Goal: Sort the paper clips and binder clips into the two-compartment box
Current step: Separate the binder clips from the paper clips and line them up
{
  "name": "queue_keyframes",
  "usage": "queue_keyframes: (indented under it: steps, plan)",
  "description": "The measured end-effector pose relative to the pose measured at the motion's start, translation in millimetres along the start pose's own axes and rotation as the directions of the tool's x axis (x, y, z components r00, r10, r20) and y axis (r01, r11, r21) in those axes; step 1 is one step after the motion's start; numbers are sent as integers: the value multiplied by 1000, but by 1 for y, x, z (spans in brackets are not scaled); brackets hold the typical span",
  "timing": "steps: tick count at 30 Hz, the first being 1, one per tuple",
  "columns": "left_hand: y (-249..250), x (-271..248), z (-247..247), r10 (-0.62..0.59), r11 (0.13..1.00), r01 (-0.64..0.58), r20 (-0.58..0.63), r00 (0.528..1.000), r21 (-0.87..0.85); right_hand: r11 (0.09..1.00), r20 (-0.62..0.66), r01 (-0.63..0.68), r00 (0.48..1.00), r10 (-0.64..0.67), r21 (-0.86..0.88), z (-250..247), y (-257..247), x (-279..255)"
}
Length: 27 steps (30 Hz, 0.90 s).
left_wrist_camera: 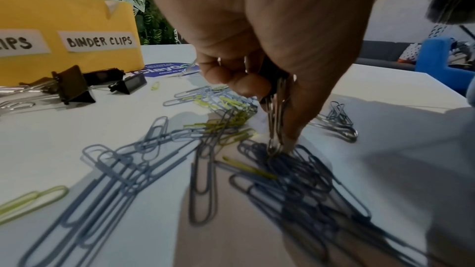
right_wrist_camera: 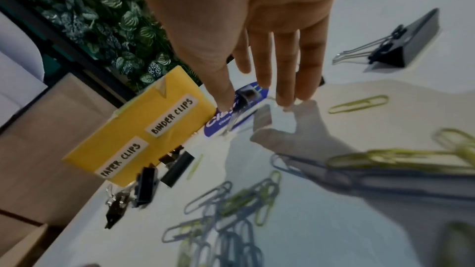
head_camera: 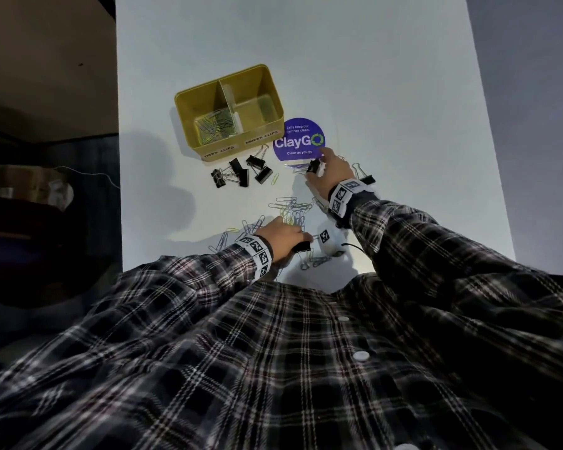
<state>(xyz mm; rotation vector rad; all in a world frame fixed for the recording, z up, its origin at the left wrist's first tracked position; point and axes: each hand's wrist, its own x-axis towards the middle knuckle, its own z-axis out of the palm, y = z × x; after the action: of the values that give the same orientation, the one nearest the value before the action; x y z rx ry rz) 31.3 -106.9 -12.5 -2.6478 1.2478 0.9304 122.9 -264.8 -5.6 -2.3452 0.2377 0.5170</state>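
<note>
Both hands down among loose clips on the white table [head_camera: 371, 76], yellow box [head_camera: 189, 108] just beyond.

Left hand [left_wrist_camera: 257, 38] curled, pinching a small bunch of silver paper clips [left_wrist_camera: 276, 121] upright over the grey and yellow paper clip pile [left_wrist_camera: 295, 180]. Right hand [right_wrist_camera: 257, 27] with fingers straight and spread, reaching down over a binder clip [right_wrist_camera: 248, 96] lying on the round purple ClayGo sticker [head_camera: 298, 141], grasping nothing. Box labelled PAPER CLIPS on the left compartment, holding some paper clips, and BINDER CLIPS on the right. Four black binder clips [head_camera: 238, 173] clustered just in front of the box; one more [right_wrist_camera: 401, 48] lying apart, near the right hand.
</note>
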Motion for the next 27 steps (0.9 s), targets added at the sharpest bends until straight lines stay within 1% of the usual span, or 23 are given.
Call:
queue_keyframes:
  steps: [2,4,5,7,8,9,10,12,13,15,17,19,20,21,23,24,26,27]
  plan:
    - [1,1,1,8,999,-7,22,1000,-43,999,-64,42,997,-41,25,1,9,-3]
    - [2,3,2,46,997,-44,23,999,-62,997,-112,66,992,-61,50,-1,17,-7]
    - [3,4,2,61,996,-59,21,998,-63,995,-135,71,989,-62,66,-4,22,-10]
    - [2,7,3,60,994,-61,-15,998,-91,992,-201,36,980,-11,118,-11,37,-14]
    - [-1,5,2,27,988,-34,-50,998,-149,990,-232,-3,972,37,144,-16,45,-17]
    - [-4,4,0,-26,970,0,-106,994,-243,987,-256,-44,963,83,154,-21,55,-21]
    - [-10,2,-5,-100,936,36,-165,981,-351,986,-274,-90,953,127,142,-25,65,-25]
    - [-26,2,-22,-267,855,108,-252,930,-507,982,-281,-166,942,184,86,-33,82,-34]
    - [-36,5,-33,-345,824,147,-279,896,-547,979,-264,-194,943,204,63,-35,88,-40]
    - [-57,17,-54,-479,768,243,-280,832,-592,972,-190,-234,954,232,10,-35,95,-48]
    - [-75,38,-69,-588,692,333,-233,774,-640,966,-127,-251,962,241,-68,-32,96,-53]
    - [-87,55,-76,-678,560,380,-144,721,-736,960,-84,-244,969,234,-138,-29,94,-57]
    - [-91,61,-77,-708,504,388,-112,698,-772,954,-63,-239,971,231,-182,-26,91,-59]
    - [-92,66,-76,-726,467,385,-96,681,-796,946,-40,-235,972,232,-224,-22,89,-60]
    - [-91,70,-72,-746,422,344,-106,657,-839,942,16,-207,976,219,-266,-13,85,-62]
    - [-88,70,-70,-752,410,314,-123,648,-856,948,66,-170,979,194,-269,-8,82,-63]
    - [-82,62,-62,-763,416,277,-166,625,-866,953,186,-58,976,118,-298,0,76,-65]
    - [-80,57,-56,-775,425,273,-192,601,-863,946,222,3,972,73,-325,3,72,-66]
